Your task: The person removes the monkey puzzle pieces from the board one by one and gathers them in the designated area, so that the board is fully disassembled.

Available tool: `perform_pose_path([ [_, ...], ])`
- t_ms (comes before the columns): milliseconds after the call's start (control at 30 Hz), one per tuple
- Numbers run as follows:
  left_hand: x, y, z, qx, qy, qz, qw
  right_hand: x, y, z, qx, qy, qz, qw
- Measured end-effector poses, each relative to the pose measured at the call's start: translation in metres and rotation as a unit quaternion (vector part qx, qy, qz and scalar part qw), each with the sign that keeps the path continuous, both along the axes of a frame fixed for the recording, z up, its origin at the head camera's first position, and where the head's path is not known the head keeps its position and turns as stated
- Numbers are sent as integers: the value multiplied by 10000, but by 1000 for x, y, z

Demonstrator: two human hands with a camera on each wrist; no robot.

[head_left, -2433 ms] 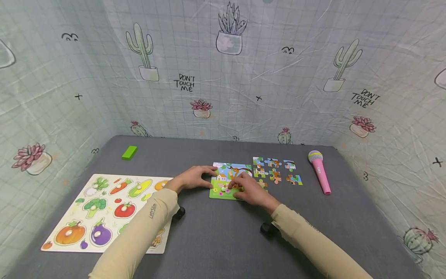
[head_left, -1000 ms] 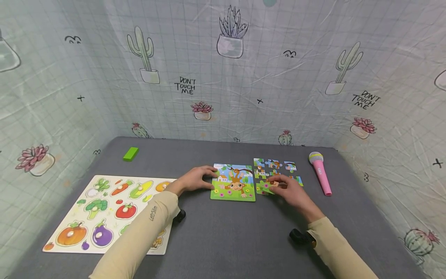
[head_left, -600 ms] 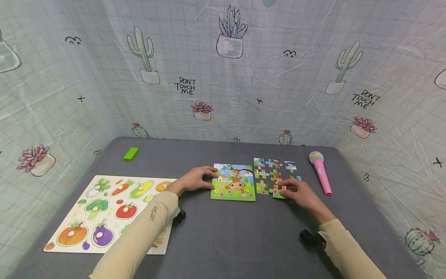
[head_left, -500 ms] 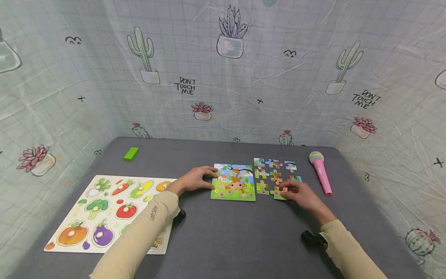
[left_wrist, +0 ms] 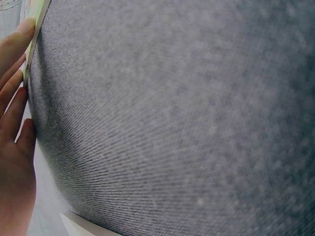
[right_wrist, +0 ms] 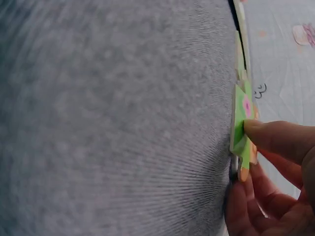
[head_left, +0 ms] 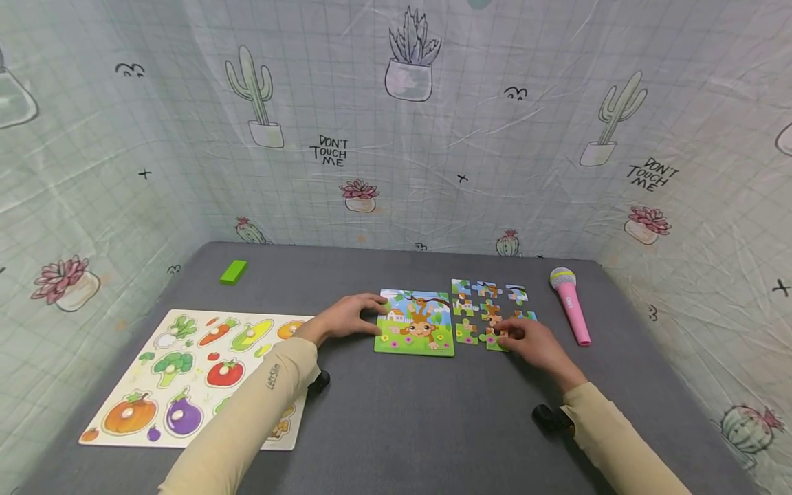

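A square picture board [head_left: 413,323] showing a monkey lies on the grey table. At its left edge rests my left hand [head_left: 343,317], fingers extended along the side; the left wrist view has the thumb and fingertips touching the board's edge. To the right, my right hand [head_left: 537,347] pinches a green jigsaw piece with a pink flower [right_wrist: 246,109], thumb on its face, other fingers behind it. In the head view this piece [head_left: 493,342] sits at the near end of the loose jigsaw pieces [head_left: 464,306], just right of the bottom-left piece; my fingers hide part of it.
A large vegetable puzzle board [head_left: 210,426] lies at the left, partly under my left forearm. Farther back is a green block [head_left: 233,272]. A pink toy microphone [head_left: 573,313] lies right of the jigsaw pieces. Patterned cloth walls [head_left: 460,137] enclose the table.
My right hand has moved right from over the picture board to the loose pieces, bringing the flower piece to their near row. Lately it shifts only slightly. My left hand stays put.
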State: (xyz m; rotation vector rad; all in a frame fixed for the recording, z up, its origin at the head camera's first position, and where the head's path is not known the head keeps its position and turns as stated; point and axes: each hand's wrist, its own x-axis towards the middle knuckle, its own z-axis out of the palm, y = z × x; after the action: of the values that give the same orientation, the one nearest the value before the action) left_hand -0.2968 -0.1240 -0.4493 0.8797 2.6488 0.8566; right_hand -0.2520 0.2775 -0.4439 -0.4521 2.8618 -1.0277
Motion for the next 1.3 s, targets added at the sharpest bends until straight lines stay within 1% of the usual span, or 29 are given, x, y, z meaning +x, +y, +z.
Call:
perform_pose_path([
  [133, 0, -1, 0, 6, -25, 33, 10000, -1, -2, -2, 131, 115, 35, 9998],
  [267, 1, -1, 0, 0, -72, 59, 10000, -2, -1, -3, 174, 91, 124, 9997],
  [433, 0, -1, -1, -16, -74, 40, 10000, 0, 4, -1, 196, 117, 364, 9991],
  [567, 0, 0, 0, -54, -54, 24, 10000, 0, 7, -1, 276, 250, 613, 9974],
  [867, -1, 0, 1, -89, -101, 3, 9999, -3, 10, -3, 371, 461, 637, 9962],
  [1033, -2, 0, 0, -98, -86, -7, 9999, -4, 9, -1, 306, 489, 673, 9961],
  [1167, -1, 0, 1, -66, -84, -5, 9999, -3, 1, 7, 307, 346, 555, 9974],
  [1233, -1, 1, 1, -60, -67, -4, 10000, -2, -7, 13, 246, 194, 522, 9981],
  [1300, -1, 1, 1, -67, -51, -5, 10000, -1, -16, 18, 74, 24, 551, 9984],
])
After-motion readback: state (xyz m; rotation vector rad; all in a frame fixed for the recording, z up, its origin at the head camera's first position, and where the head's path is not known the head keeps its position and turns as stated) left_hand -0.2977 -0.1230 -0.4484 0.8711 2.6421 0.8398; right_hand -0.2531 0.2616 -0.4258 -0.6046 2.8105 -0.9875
